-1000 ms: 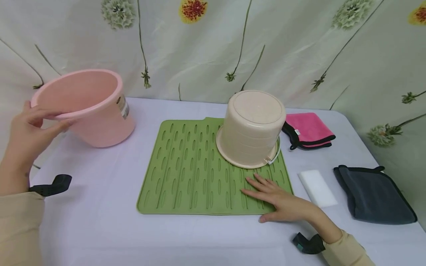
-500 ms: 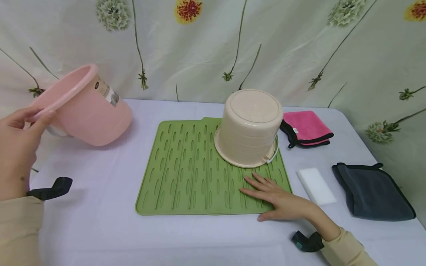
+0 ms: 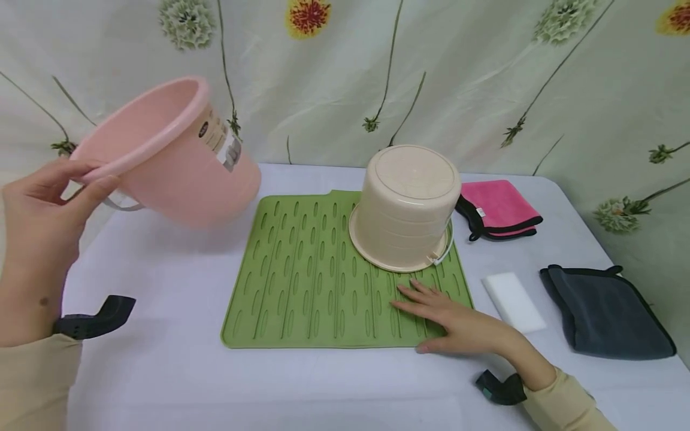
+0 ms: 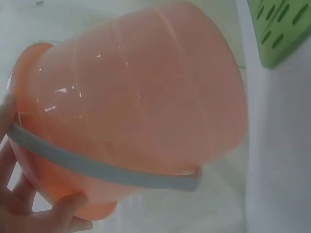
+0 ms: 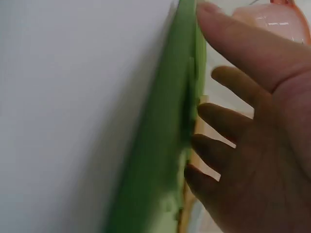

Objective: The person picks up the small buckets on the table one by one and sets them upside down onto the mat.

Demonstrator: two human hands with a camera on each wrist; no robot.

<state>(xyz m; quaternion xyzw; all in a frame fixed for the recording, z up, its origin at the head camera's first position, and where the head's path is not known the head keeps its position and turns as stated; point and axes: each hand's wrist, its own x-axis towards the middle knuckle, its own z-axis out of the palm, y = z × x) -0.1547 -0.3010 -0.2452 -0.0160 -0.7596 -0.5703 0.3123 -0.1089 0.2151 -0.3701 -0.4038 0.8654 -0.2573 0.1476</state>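
Observation:
At the left, my left hand (image 3: 56,206) pinches the rim of a pink bucket (image 3: 188,167) between thumb and fingers. The bucket is tilted and raised, its mouth toward the upper left and its label facing right. Its grey handle (image 4: 102,170) hangs along the side in the left wrist view. My right hand (image 3: 458,323) has its fingers spread on the green drying mat (image 3: 291,287) near the front right corner. A beige bucket (image 3: 409,203) stands upside down on the mat's back right part, just beyond those fingertips.
A folded pink cloth (image 3: 501,206) lies behind and right of the mat. A white sponge block (image 3: 514,302) and a folded dark grey cloth (image 3: 606,314) lie at the right. A flowered curtain (image 3: 323,90) hangs behind the table.
The pink bucket first tipped toward the left, then rose and moved right toward the mat in my left hand. The right hand has stayed on the mat.

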